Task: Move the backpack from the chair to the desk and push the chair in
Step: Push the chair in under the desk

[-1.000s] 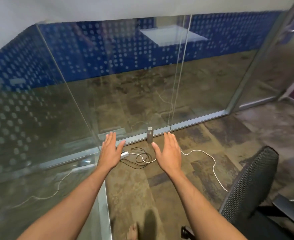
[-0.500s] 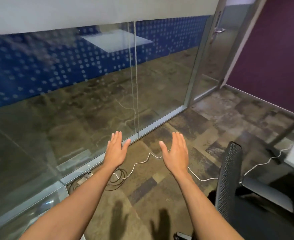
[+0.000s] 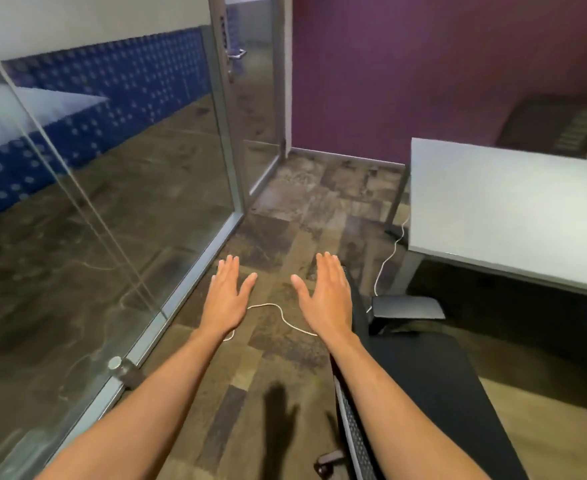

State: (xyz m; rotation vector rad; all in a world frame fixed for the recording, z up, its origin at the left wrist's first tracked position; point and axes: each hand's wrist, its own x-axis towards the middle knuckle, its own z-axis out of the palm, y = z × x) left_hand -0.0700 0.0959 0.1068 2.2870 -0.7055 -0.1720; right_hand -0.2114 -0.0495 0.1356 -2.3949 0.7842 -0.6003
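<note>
A black mesh-backed office chair (image 3: 423, 368) stands at the lower right, its armrest (image 3: 406, 306) pointing toward the grey desk (image 3: 499, 206) at the right. I see no backpack anywhere in view; the visible part of the seat is bare. My left hand (image 3: 228, 294) and my right hand (image 3: 326, 296) are stretched out flat, palms down, fingers apart, holding nothing. The right hand hovers just left of the chair's backrest top, and the forearm crosses in front of the backrest.
A glass partition (image 3: 112, 202) with a metal floor rail runs along the left, ending at a glass door (image 3: 250, 98). A purple wall (image 3: 423, 64) stands behind. A white cable (image 3: 278, 311) trails across the carpet toward the desk leg. A chair caster (image 3: 328, 459) shows at the bottom.
The view has swung to the right: the glass wall slid left, and the desk, purple wall and more of the chair came into sight. Both hands stay outstretched and open.
</note>
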